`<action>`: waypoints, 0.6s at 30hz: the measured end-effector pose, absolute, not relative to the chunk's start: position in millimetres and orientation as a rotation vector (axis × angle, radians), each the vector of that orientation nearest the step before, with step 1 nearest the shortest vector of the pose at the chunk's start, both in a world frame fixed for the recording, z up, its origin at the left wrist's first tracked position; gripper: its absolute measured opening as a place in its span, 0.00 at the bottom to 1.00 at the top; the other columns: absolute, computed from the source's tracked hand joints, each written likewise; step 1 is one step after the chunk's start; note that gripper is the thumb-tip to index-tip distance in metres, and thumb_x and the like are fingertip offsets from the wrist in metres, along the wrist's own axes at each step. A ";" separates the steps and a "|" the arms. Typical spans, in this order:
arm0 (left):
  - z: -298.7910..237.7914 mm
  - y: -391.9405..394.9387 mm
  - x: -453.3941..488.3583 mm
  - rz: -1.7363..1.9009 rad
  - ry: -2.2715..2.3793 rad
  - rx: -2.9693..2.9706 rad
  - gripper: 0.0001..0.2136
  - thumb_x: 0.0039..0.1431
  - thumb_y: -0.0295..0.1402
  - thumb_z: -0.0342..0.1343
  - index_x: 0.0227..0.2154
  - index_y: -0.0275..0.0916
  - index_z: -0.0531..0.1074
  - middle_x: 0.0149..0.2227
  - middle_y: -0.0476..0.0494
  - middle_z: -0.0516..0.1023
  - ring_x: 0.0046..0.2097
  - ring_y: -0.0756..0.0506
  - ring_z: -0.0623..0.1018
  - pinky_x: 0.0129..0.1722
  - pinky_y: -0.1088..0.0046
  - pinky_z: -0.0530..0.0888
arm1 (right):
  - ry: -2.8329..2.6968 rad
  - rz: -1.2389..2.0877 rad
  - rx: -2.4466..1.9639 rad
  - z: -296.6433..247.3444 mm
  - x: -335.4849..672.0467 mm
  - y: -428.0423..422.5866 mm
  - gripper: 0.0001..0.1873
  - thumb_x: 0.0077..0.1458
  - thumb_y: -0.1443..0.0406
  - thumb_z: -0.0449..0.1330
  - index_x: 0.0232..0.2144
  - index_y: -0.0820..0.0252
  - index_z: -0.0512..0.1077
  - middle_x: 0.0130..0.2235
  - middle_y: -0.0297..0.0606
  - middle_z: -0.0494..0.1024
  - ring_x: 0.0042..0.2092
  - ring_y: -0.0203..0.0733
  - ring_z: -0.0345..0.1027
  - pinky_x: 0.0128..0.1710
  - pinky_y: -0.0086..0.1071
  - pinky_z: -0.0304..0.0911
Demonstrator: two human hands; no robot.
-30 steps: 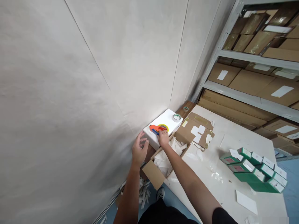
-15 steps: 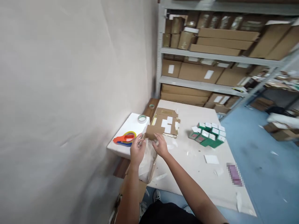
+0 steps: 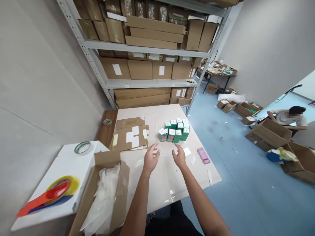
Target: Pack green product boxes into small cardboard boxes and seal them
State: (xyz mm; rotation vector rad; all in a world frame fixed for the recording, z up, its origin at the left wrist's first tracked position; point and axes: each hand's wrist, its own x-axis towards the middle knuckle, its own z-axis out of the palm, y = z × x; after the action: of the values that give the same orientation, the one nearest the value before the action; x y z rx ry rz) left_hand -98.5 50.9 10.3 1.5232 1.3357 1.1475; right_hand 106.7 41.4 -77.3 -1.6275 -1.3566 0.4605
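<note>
Both my hands hover over the white table (image 3: 157, 193) with nothing in them. My left hand (image 3: 151, 158) is open, its fingers curved and apart, just right of a flattened cardboard piece (image 3: 120, 134) with white labels. Also open, my right hand (image 3: 178, 156) has its fingers pointing toward a cluster of small green boxes with white tops (image 3: 177, 136). One front box at the cluster's left has a raised white flap. A small white card (image 3: 187, 151) lies just beyond my right hand.
An open carton (image 3: 124, 183) of white packing film stands at the left. Beside it, a white block (image 3: 56, 164) bears a tape dispenser (image 3: 49, 195) and a tape roll (image 3: 82, 147). Shelves (image 3: 147, 83) of cartons rise behind. A person (image 3: 290, 118) sits among cartons at right.
My view has swung right and my hands have moved from beside the film carton and cardboard to over the table's middle, near the green boxes.
</note>
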 end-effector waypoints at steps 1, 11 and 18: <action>7.1 54.4 -84.0 1.117 1.336 1.537 0.19 0.64 0.37 0.56 0.57 0.45 0.74 0.58 0.39 0.76 0.52 0.43 0.79 0.44 0.68 0.81 | -1.335 0.479 -1.652 -81.0 123.7 45.3 0.28 0.59 0.62 0.57 0.62 0.55 0.70 0.60 0.46 0.75 0.61 0.53 0.68 0.57 0.49 0.70; -51.2 124.0 39.2 0.802 1.453 1.650 0.21 0.64 0.33 0.55 0.59 0.45 0.74 0.59 0.40 0.75 0.50 0.44 0.79 0.45 0.69 0.79 | -1.243 0.704 -1.732 -111.9 249.0 111.1 0.36 0.59 0.60 0.57 0.69 0.52 0.61 0.66 0.44 0.69 0.63 0.54 0.67 0.59 0.49 0.68; -98.1 208.6 128.2 0.377 1.625 1.750 0.26 0.63 0.31 0.57 0.64 0.41 0.70 0.56 0.35 0.75 0.49 0.40 0.79 0.52 0.64 0.76 | -1.292 0.929 -1.789 -134.8 297.9 136.4 0.39 0.57 0.62 0.60 0.70 0.51 0.59 0.67 0.43 0.69 0.59 0.51 0.71 0.59 0.46 0.68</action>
State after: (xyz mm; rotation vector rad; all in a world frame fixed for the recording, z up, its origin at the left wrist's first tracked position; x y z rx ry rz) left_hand 128.2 208.6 -98.1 1.7497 1.6245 0.3769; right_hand 297.9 136.4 -134.8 -1.7886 -1.2921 0.9292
